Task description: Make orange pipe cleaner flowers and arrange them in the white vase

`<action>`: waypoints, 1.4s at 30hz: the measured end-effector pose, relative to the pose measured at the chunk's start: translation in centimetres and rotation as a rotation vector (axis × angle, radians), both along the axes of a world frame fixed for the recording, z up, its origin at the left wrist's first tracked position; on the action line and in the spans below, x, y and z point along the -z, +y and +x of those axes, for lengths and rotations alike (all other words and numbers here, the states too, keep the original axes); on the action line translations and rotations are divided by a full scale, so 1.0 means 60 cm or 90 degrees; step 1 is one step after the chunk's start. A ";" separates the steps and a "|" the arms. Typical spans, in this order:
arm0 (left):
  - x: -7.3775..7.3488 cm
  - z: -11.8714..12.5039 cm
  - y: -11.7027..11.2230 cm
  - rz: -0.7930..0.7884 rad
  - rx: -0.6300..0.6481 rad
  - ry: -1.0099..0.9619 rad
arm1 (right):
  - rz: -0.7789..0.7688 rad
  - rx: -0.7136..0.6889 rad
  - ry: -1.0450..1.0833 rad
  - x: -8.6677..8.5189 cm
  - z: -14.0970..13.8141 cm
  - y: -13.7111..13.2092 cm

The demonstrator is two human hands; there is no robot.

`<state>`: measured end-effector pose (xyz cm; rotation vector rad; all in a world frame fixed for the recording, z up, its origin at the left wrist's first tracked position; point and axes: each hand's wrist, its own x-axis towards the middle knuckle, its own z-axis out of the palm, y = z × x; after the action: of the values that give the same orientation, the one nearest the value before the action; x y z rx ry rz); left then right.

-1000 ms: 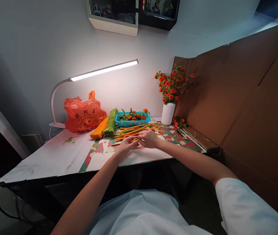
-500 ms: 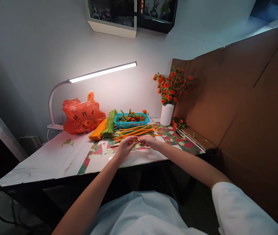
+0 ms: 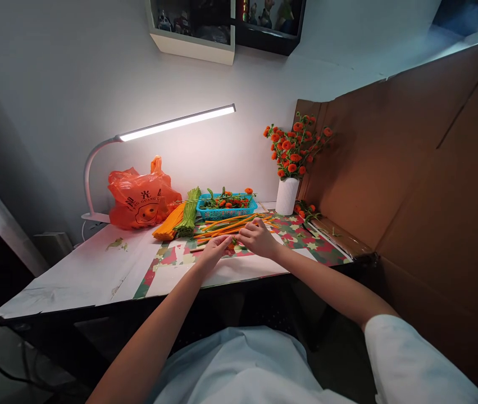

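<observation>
Between the fingertips of my left hand (image 3: 217,252) is a small orange and green flower (image 3: 232,244), partly hidden by the fingers. My right hand (image 3: 258,239) is closed in a pinch just to the right of the flower and slightly higher; whatever its fingers hold is too small to make out. Loose orange and green fuzzy stems (image 3: 217,229) lie on the table just beyond both hands. Behind them stands a blue basket (image 3: 227,213) filled with orange flowers and green stems.
An orange bundle (image 3: 168,224) and a green bundle (image 3: 189,216) of stems lie left of the basket, beside a red plastic bag (image 3: 140,199). A lit lamp (image 3: 177,123) reaches over. A white vase (image 3: 287,196) with orange flowers stands near a cardboard wall (image 3: 411,146).
My right hand has lifted and turned, its fingers rising away from the left fingertips. The left hand stays nearly in place, with more of the orange and green flower showing.
</observation>
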<state>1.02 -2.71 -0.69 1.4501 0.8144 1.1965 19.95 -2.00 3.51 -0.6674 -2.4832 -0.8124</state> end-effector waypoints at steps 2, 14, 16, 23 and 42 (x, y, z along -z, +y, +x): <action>-0.002 0.002 -0.001 0.000 -0.003 0.007 | -0.010 0.023 -0.001 0.003 -0.005 0.000; 0.003 0.005 -0.012 0.180 -0.109 0.132 | -0.765 0.190 0.397 -0.018 -0.039 -0.006; 0.001 0.005 -0.015 0.208 -0.125 0.155 | -0.944 0.192 0.418 -0.030 -0.033 0.003; -0.005 0.004 -0.018 0.330 -0.131 0.208 | -1.306 0.214 0.417 -0.051 -0.019 0.009; 0.004 -0.002 -0.003 -0.028 -0.071 -0.080 | -0.633 -0.064 0.566 0.032 -0.029 0.003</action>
<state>0.90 -2.91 -0.92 1.2945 0.8386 1.3318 18.23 -1.83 1.57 -0.9178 -1.8832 0.7256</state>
